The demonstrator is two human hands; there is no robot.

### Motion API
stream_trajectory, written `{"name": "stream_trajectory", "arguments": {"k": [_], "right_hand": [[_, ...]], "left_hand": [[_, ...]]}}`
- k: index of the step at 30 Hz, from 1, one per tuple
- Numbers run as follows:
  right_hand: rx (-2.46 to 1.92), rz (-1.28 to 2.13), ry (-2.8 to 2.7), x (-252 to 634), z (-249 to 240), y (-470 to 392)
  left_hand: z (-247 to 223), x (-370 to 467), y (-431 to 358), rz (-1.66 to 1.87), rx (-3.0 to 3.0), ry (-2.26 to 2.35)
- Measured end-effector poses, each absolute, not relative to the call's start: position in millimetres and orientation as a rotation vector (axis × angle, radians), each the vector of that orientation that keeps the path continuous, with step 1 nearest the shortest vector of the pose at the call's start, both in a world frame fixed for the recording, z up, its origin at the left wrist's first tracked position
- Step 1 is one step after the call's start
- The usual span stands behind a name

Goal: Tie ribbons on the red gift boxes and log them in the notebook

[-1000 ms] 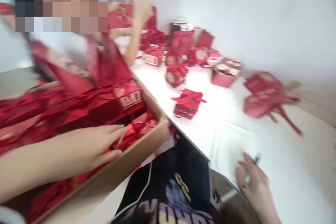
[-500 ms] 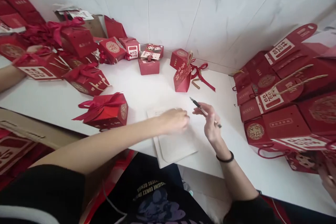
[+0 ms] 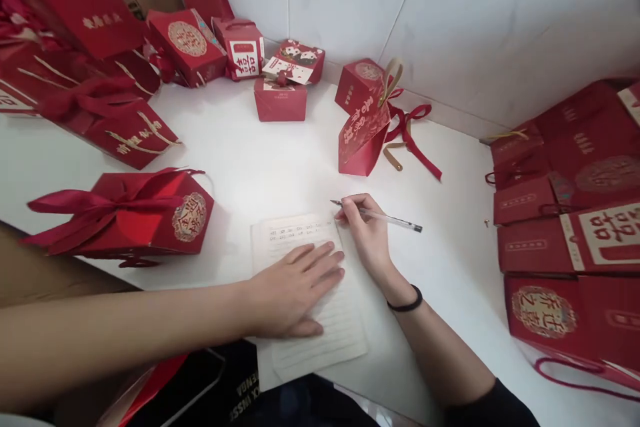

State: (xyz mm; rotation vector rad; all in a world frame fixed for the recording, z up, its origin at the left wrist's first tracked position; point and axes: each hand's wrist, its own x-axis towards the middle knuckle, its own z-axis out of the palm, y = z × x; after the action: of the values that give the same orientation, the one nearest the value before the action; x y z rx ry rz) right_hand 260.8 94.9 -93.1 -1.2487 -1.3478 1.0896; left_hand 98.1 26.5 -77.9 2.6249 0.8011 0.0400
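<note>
My left hand (image 3: 300, 287) lies flat with fingers apart on a lined notepad (image 3: 345, 327), whose top lines carry small handwritten marks. In my right hand (image 3: 367, 230) I grip a clear pen (image 3: 387, 217). Its dark tip points left, by the pad's upper right corner; whether it touches the paper I cannot tell. Left of the pad stands a red gift box (image 3: 160, 220) with a ribbon bow and a round gold emblem. Beyond the pad are a small open-topped red box (image 3: 363, 143) and loose ribbon (image 3: 415, 143).
Red gift boxes (image 3: 83, 3) crowd the left side, and more stacked boxes (image 3: 545, 307) line the right. Small boxes (image 3: 281, 100) stand by the tiled wall (image 3: 340, 0). White table surface (image 3: 240, 147) shows between them.
My left hand has gone from a blurred, closed shape above the pad to lying flat on it. My right hand has brought the pen to the pad's upper corner. The view is closer.
</note>
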Motion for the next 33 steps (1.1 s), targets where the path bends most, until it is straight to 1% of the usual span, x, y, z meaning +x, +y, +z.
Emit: {"name": "stream_trajectory", "arguments": {"k": [3, 6, 13, 22, 33], "right_hand": [[-1.338, 0.99, -1.36, 259, -93, 93], [-1.376, 1.016, -1.364, 256, -93, 89], [-1.432, 0.885, -1.614, 256, -91, 84], [-1.496, 0.881, -1.718, 257, -93, 84], [-1.499, 0.904, -1.663, 256, -92, 83]], "left_hand": [[-77, 100, 26, 0.0, 2.574, 0.837], [-78, 103, 27, -0.019, 2.532, 0.844], [-76, 105, 28, -0.04, 2.436, 0.853], [-76, 105, 27, -0.02, 2.434, 0.866], [-76, 105, 27, -0.029, 2.422, 0.866]]}}
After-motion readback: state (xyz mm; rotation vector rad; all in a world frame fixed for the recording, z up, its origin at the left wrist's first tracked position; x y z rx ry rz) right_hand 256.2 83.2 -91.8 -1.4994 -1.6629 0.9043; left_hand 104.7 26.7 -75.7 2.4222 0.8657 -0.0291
